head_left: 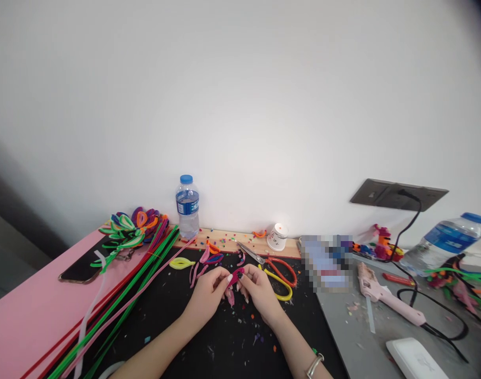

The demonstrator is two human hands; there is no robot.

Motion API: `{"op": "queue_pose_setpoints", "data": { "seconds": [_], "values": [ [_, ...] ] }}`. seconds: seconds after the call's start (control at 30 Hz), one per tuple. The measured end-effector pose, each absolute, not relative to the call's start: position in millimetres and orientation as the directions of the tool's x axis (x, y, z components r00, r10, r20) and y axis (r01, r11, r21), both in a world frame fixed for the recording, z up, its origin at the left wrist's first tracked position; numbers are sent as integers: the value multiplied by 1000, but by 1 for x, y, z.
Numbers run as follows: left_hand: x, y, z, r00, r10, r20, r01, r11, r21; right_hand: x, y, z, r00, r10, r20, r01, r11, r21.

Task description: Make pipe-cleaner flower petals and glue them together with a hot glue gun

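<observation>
Between my two hands is a small magenta pipe-cleaner piece (236, 275), pinched by the fingertips of both. My left hand (213, 288) grips its left end, and my right hand (259, 290) closes on the right end. A pink fuzzy loop (230, 298) hangs just below the fingers. Right behind my right hand lie scissors (278, 278) with one orange and one yellow handle. Bent pipe-cleaner loops in yellow (181, 263), blue (214, 259) and pink (204, 255) rest on the black mat (209, 342) beyond my left hand.
Long green pipe cleaners (118, 300) and a phone (84, 261) lie at left. A water bottle (188, 210) and a white paper cup (278, 238) stand by the wall. On the right are a pink glue gun (394, 300) with a black cord and a white case (416, 359).
</observation>
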State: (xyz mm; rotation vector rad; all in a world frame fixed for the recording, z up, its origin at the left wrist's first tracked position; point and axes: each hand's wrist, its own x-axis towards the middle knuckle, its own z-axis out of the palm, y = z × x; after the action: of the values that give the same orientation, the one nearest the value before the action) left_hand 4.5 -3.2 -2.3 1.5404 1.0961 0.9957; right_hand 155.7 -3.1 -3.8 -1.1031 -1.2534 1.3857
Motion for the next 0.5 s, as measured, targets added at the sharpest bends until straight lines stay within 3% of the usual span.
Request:
{"op": "queue_pose_setpoints", "data": {
  "seconds": [0.5],
  "values": [
    [5,-3,-3,280,956,89,169,-141,975,156,-4,-1,-186,982,-32,-70,-46,-996]
  ]
}}
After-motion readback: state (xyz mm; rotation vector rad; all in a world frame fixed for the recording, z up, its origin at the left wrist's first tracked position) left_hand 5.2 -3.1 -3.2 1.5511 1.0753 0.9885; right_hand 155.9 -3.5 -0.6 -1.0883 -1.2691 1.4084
